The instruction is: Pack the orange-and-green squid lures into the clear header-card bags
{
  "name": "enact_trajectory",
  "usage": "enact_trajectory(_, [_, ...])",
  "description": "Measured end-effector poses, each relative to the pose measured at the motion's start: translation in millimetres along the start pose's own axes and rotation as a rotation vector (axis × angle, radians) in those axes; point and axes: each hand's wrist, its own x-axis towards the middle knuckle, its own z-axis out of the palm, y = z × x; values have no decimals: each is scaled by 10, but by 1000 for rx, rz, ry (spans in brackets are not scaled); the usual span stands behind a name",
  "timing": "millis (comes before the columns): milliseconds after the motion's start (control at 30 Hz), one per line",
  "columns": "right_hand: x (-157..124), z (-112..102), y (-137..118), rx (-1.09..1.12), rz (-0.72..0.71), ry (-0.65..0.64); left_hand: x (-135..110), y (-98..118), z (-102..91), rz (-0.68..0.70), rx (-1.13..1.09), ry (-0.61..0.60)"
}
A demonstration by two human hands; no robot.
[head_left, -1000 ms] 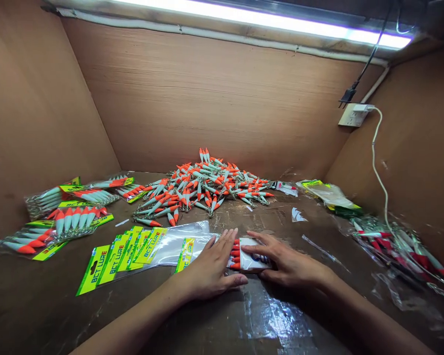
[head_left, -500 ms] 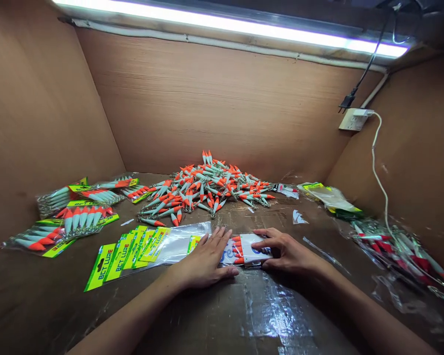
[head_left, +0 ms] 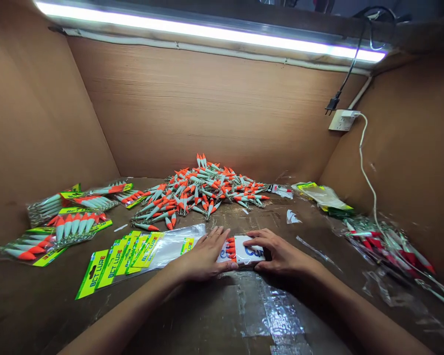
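Observation:
My left hand (head_left: 203,256) lies flat with fingers stretched over a clear bag with a green header card (head_left: 187,245). My right hand (head_left: 279,254) grips a white card with blue lettering (head_left: 248,250) that carries a row of orange-tipped lures (head_left: 231,249), which stick out between my two hands. Both hands rest on the brown table (head_left: 192,315) and press toward each other.
A big pile of loose orange-and-pale lures (head_left: 200,190) lies behind my hands. Empty green-headed bags (head_left: 122,256) fan out at left; filled packs (head_left: 66,224) lie beyond them. Plastic bags with red lures (head_left: 385,244) sit at right under a white cord (head_left: 366,162). Cardboard walls enclose the table.
The white card with its lures has slid left toward the bag under my left hand. My hands have drawn closer together. The view shifted slightly.

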Motion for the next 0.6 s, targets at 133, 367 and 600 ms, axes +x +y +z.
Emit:
enact_trajectory(133, [-4, 6, -5, 27, -16, 16, 309, 92, -45, 31, 15, -78])
enact_trajectory(367, [-3, -13, -16, 133, -27, 119, 597, 188, 21, 101, 66, -102])
enact_trajectory(600, [-10, -99, -87, 87, -99, 176, 626, 396, 118, 216, 129, 78])
